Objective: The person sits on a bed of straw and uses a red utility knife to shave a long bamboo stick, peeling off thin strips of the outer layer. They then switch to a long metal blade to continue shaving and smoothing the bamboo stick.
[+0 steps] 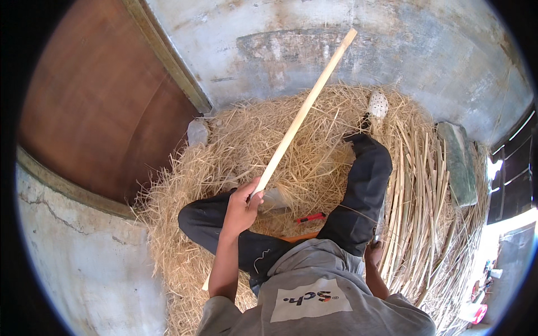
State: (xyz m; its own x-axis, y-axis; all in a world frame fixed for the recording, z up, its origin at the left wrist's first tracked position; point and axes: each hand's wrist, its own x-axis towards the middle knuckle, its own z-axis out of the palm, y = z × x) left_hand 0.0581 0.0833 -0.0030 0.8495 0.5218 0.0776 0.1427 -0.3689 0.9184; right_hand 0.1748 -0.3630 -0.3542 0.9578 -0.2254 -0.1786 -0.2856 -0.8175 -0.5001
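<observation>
My left hand (243, 207) is closed around a long, pale wooden stick (307, 106). The stick slants up and to the right across the straw, its far end in front of the wall. Its lower end shows below my left forearm. Beside my right knee, my right hand (374, 253) is low and closed on the dark handle of a narrow grey blade (380, 223), partly hidden by my leg. Between my legs lies a small red and black tool (311, 217), near pale shavings.
Straw and shavings (235, 134) cover the floor. Long split strips (412, 196) lie in a row at my right, with a greenish stone slab (458, 162) beyond them. A concrete wall (336, 61) rises ahead; a brown door (106, 106) is at left. A white perforated shoe (378, 105) shows.
</observation>
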